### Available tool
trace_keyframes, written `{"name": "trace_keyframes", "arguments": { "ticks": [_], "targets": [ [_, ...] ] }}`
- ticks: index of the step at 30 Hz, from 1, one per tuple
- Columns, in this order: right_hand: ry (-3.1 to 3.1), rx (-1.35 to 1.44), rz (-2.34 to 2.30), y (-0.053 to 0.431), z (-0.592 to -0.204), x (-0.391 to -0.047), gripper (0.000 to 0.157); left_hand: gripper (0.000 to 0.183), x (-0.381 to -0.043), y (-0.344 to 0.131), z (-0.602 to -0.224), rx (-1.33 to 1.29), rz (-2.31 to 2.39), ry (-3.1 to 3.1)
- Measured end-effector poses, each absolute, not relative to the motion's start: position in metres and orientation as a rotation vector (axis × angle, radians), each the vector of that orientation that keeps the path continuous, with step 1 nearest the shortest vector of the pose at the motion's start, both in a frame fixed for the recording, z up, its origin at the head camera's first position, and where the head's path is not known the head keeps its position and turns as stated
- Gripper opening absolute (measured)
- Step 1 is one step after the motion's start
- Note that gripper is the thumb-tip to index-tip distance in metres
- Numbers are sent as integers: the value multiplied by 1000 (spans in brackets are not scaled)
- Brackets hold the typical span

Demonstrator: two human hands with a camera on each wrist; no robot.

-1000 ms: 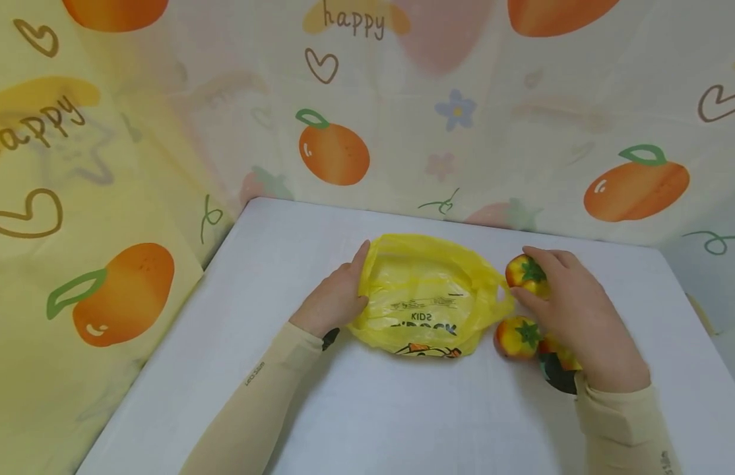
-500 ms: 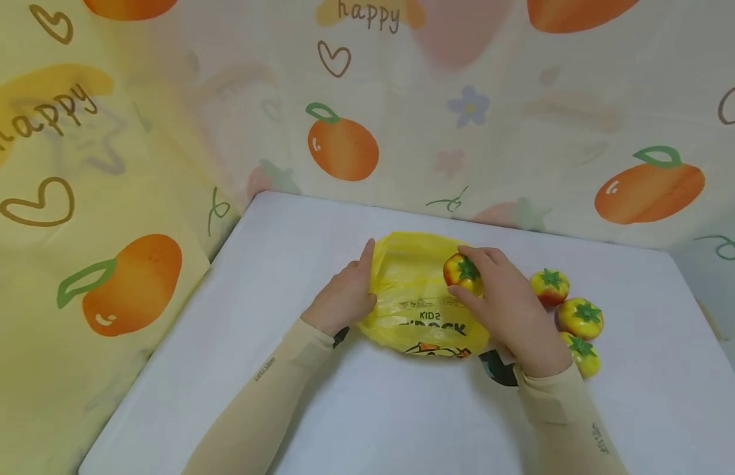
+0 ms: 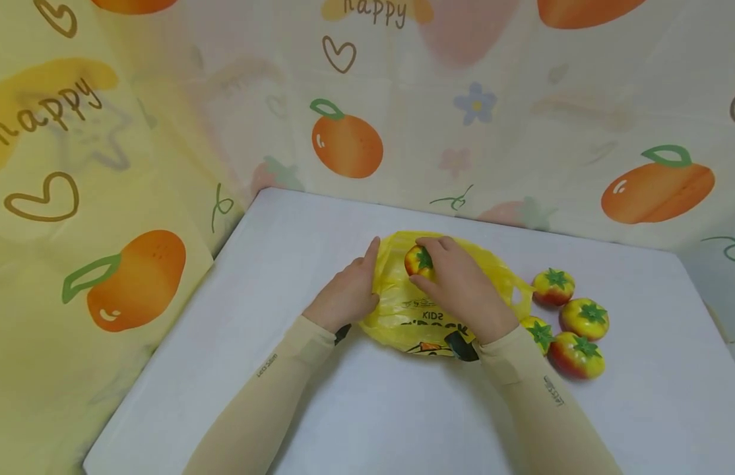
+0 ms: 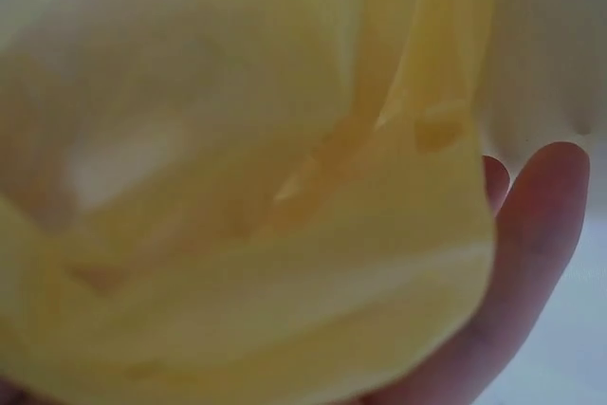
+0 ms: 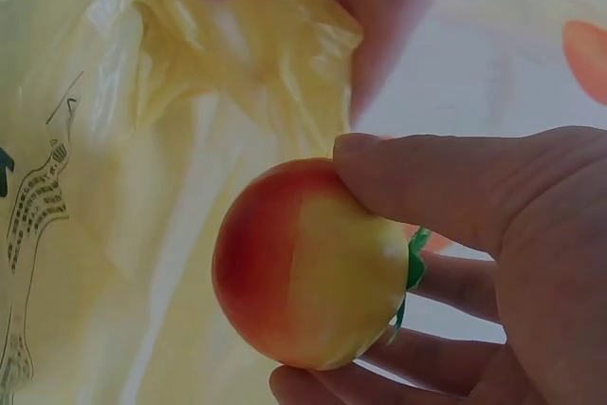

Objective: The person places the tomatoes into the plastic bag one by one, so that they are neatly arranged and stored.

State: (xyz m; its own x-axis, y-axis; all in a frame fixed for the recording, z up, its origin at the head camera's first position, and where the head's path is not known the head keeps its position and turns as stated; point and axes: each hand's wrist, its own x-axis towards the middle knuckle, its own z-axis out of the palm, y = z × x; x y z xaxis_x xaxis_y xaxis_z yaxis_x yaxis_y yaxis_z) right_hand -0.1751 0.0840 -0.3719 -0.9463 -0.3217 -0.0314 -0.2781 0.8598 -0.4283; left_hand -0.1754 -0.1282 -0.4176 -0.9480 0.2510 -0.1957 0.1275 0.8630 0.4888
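A yellow plastic bag [image 3: 397,316] with black print lies on the table, its mouth spread toward the right. My left hand [image 3: 346,293] grips the bag's left edge, the thumb over the film in the right wrist view and the other fingers behind it. My right hand [image 3: 462,287] pinches a red-and-yellow toy tomato [image 5: 303,267] with a green star-shaped top between thumb and fingers. In the head view this tomato overlaps the middle of the bag, partly hidden by the hand. The left wrist view is mostly filled by yellow film, with a finger [image 4: 545,225] showing beyond it.
To the right of the bag sit several more toy tomatoes [image 3: 584,318] in a close group, one partly hidden by the bag and sleeve. They rest on a white table [image 3: 355,415]. A fruit-printed curtain [image 3: 403,132] borders its back and left sides.
My right hand has taken a toy tomato from the group at the right and carried it left over the bag. My left hand keeps its hold on the bag's edge.
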Motion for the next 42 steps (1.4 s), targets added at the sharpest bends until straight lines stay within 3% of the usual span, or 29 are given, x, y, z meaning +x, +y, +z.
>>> {"name": "trace_keyframes", "arguments": {
  "ticks": [23,42],
  "targets": [
    [2891,-524,-630,64,-410,-193,69,97,-174,-125,-415,310,659,2791],
    [2874,-509,-666,54,-416,-194,68,98,-173,-128,-415,321,646,2790]
  ]
}}
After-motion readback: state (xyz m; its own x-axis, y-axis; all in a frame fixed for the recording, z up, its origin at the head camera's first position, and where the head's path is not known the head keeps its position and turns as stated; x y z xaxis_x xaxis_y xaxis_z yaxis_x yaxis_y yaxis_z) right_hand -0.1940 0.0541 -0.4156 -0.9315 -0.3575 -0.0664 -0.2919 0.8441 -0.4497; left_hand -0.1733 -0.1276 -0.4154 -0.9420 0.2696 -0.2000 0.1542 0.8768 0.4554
